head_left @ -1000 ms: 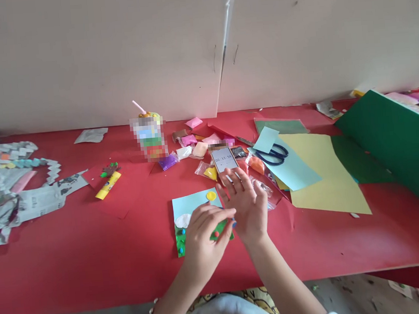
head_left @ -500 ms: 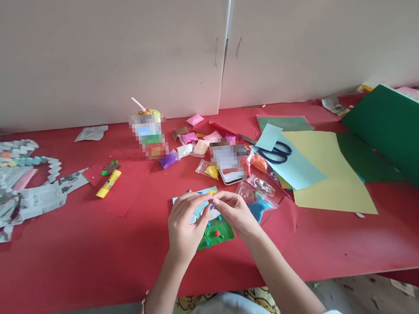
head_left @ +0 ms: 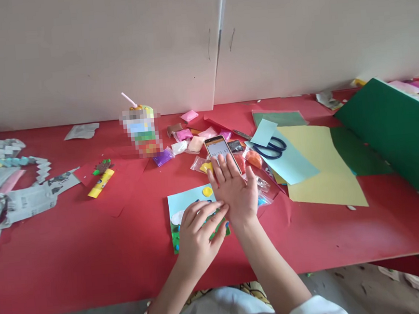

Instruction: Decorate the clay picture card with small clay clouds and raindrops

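While both hands meet over the red table (head_left: 76,264), the left hand (head_left: 197,233) rests its fingers on the light-blue paper card with green clay along its lower edge (head_left: 187,201), grip loose, clamped on nothing. The right hand (head_left: 234,191) lies flat, fingers spread apart, at three o'clock of the card. A yellow clay disc (head_left: 207,191) sits on the card. A smartphone (head_left: 219,149) lies at twelve o'clock of the right hand, blue-handled scissors (head_left: 272,148) at two o'clock.
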`<state>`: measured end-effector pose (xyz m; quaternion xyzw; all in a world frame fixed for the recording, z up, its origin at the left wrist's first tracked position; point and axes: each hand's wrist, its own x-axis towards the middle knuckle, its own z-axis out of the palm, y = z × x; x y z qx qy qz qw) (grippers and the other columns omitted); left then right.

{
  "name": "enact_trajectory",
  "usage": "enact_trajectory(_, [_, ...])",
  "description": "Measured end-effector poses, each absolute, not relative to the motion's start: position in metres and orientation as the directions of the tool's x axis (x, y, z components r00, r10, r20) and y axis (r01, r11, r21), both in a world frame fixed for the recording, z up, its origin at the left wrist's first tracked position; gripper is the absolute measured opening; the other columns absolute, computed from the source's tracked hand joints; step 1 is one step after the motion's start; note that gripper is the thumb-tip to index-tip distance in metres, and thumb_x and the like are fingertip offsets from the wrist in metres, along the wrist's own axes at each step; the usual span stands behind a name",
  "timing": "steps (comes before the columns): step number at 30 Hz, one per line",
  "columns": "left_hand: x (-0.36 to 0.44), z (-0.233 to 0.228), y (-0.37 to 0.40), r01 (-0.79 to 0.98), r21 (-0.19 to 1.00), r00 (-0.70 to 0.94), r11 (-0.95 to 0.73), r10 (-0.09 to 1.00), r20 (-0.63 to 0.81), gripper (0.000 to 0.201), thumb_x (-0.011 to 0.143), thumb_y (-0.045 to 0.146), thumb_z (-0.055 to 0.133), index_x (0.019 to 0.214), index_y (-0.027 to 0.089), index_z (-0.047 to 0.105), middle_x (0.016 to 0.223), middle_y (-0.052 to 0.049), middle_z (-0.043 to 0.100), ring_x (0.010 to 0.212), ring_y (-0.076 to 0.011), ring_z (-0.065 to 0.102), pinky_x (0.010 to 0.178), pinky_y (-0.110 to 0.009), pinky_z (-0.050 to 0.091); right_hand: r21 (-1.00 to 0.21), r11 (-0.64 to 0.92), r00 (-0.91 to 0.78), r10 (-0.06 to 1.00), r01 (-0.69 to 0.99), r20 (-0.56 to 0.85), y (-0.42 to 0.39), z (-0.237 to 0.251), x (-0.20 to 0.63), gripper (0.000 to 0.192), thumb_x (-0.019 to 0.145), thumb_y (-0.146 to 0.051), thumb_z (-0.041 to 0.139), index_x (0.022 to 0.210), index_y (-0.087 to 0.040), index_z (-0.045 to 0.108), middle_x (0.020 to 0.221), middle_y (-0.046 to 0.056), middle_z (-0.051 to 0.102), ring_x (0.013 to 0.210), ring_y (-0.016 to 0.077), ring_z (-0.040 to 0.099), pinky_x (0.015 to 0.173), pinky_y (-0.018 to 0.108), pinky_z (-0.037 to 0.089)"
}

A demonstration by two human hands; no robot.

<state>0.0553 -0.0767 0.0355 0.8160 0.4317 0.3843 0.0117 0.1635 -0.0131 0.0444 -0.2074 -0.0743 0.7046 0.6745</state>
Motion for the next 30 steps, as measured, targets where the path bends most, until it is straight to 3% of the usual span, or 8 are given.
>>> enact_trajectory(5, [0.055, 0.032, -0.083, 0.707, 0.406, 0.359, -0.580, 0.788, 0.500, 0.044, 0.093, 0.024, 0.051, 0.136, 0.022, 0.050, 0.137, -0.009, 0.054, 0.125, -0.0248, 0.048, 0.104, -0.042, 0.043, -0.363, -0.027, 0.029, 0.988, -0.931, -0.149, -0.014, 0.048, 0.161, 0.046, 0.093, -0.050, 0.031, 0.107, -0.025, 0.067, 0.128, 0.001, 0.064, 0.131, 0.0177, 0.050, 0.117, 0.042, 0.031])
enact_trajectory(10, [0.060, 0.031, -0.092, 0.618, 0.616, 0.264, -0.488, 0.867, 0.422, 0.043, 0.096, 0.030, 0.045, 0.139, 0.027, 0.047, 0.142, -0.009, 0.047, 0.132, -0.0248, 0.041, 0.107, -0.041, 0.041, -0.342, 0.086, 0.140, 0.981, -0.936, -0.136, -0.015, 0.048, 0.162, 0.039, 0.092, -0.048, 0.036, 0.107, -0.027, 0.065, 0.134, -0.001, 0.060, 0.133, 0.0152, 0.048, 0.118, 0.039, 0.028])
enact_trajectory(16, [0.069, 0.032, -0.098, 0.500, 0.775, 0.201, -0.386, 0.923, 0.329, 0.042, 0.098, 0.036, 0.041, 0.139, 0.031, 0.048, 0.149, -0.008, 0.038, 0.139, -0.0266, 0.035, 0.111, -0.047, 0.037, -0.485, 0.150, 0.241, 0.962, -0.861, -0.130, -0.017, 0.057, 0.163, 0.040, 0.090, -0.050, 0.034, 0.103, -0.030, 0.066, 0.130, -0.002, 0.062, 0.133, 0.0162, 0.047, 0.114, 0.040, 0.035])
enact_trajectory(22, [0.070, 0.033, -0.100, 0.454, 0.820, 0.165, -0.348, 0.937, 0.307, 0.040, 0.097, 0.034, 0.043, 0.136, 0.033, 0.052, 0.147, -0.007, 0.042, 0.137, -0.0248, 0.038, 0.110, -0.043, 0.041, -0.589, 0.199, 0.299, 0.951, -0.784, -0.076, -0.020, 0.062, 0.164, 0.045, 0.089, -0.053, 0.029, 0.109, -0.032, 0.063, 0.137, -0.002, 0.057, 0.135, 0.0146, 0.045, 0.112, 0.039, 0.036])
enact_trajectory(30, [0.071, 0.036, -0.095, 0.401, 0.857, 0.102, -0.325, 0.945, 0.311, 0.030, 0.094, 0.029, 0.050, 0.121, 0.031, 0.064, 0.136, -0.007, 0.053, 0.128, -0.0238, 0.048, 0.106, -0.044, 0.045, -0.489, 0.205, 0.262, 0.964, -0.848, -0.050, -0.022, 0.062, 0.163, 0.042, 0.091, -0.051, 0.030, 0.103, -0.031, 0.065, 0.132, -0.003, 0.060, 0.135, 0.0142, 0.045, 0.115, 0.039, 0.033])
